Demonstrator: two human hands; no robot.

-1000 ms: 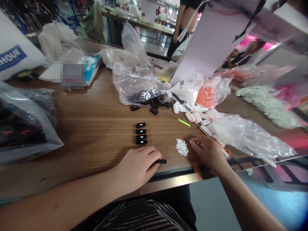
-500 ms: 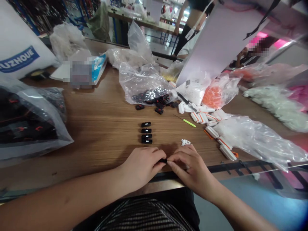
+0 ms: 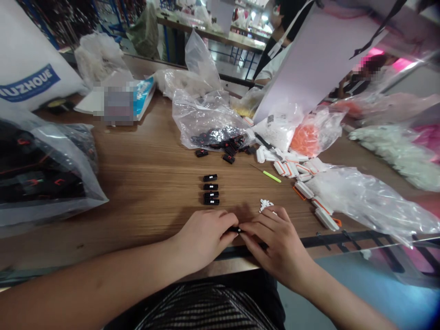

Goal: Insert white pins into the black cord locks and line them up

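Observation:
Both hands meet at the near edge of the wooden table (image 3: 144,183). My left hand (image 3: 202,238) is closed in a pinch on a small black connector piece (image 3: 235,228), most of it hidden by fingers. My right hand (image 3: 275,243) touches the same piece with pinched fingertips; whatever small part it holds is hidden. A little pile of tiny white parts (image 3: 265,204) lies just beyond my right hand. A short column of several black connector pieces (image 3: 210,189) sits just beyond my left hand.
A clear bag spilling black pieces (image 3: 213,133) lies mid-table, with white-and-orange housings (image 3: 292,167), a green-handled pick (image 3: 271,176) and more plastic bags (image 3: 364,197) to the right. A large bag of dark parts (image 3: 41,169) fills the left. A person stands behind a far table.
My right hand left the pile of white parts and came to the black piece held by my left hand. Since half a second ago both hands have hardly moved.

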